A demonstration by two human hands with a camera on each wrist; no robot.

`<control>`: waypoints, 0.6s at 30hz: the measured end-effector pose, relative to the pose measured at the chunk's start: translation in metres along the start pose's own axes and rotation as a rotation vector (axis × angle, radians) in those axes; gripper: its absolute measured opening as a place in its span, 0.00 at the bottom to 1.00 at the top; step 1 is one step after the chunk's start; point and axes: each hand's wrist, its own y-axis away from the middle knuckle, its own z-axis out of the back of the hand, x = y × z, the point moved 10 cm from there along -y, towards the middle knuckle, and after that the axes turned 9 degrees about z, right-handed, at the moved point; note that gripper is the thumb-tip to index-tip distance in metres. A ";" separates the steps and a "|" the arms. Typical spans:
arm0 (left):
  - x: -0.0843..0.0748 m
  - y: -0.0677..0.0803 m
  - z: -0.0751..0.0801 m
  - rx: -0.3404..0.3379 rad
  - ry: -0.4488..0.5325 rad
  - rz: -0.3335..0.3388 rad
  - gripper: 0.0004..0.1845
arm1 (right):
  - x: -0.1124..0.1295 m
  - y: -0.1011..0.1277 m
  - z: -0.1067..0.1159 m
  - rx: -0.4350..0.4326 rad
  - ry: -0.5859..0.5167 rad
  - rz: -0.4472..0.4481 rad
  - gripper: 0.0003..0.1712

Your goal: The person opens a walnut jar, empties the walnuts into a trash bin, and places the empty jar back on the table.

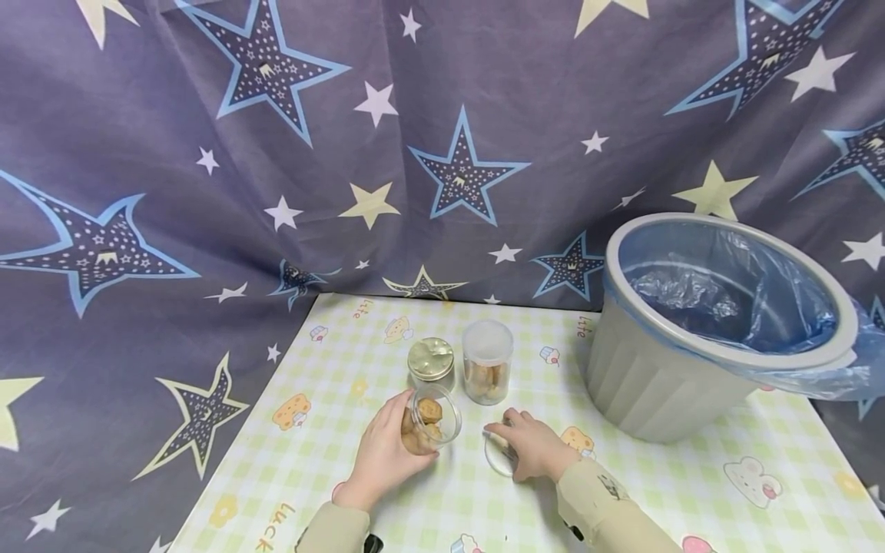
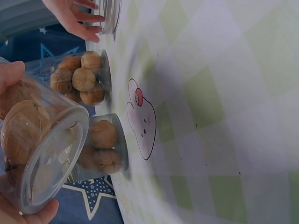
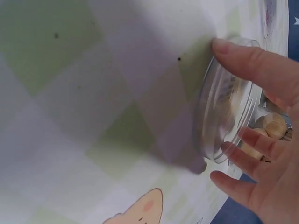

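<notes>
My left hand (image 1: 386, 449) grips a clear jar (image 2: 56, 149) of brown walnuts (image 2: 25, 126). Its round mouth is uncovered and leans toward me in the head view; the left wrist view looks at its flat base. Low over the cloth, my right hand (image 1: 535, 447) holds a clear round lid (image 3: 217, 109) by the rim. The thumb lies at one edge and the other fingertips at the opposite edge. Behind the left hand stand a gold-lidded jar (image 1: 431, 361) and a taller jar with a whitish lid (image 1: 488, 361), both with walnuts inside.
A large grey bin (image 1: 643, 384) lined with a blue plastic bag (image 1: 747, 307) stands at the right of the table. The checked tablecloth (image 1: 276, 461) has printed cartoon figures. A dark curtain with stars (image 1: 332, 230) hangs behind the table's far edge.
</notes>
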 end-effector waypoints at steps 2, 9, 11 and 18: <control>-0.001 0.000 0.000 -0.005 0.000 -0.007 0.54 | 0.000 0.000 -0.001 0.002 -0.002 -0.003 0.48; -0.003 0.000 -0.001 0.000 0.010 -0.006 0.55 | -0.001 0.004 -0.002 -0.017 -0.018 -0.013 0.49; -0.003 0.000 -0.001 0.000 0.011 -0.005 0.55 | -0.002 0.006 0.000 -0.027 -0.035 -0.017 0.50; -0.004 -0.001 -0.001 -0.007 -0.002 -0.007 0.55 | -0.007 0.011 0.015 -0.098 -0.085 -0.041 0.48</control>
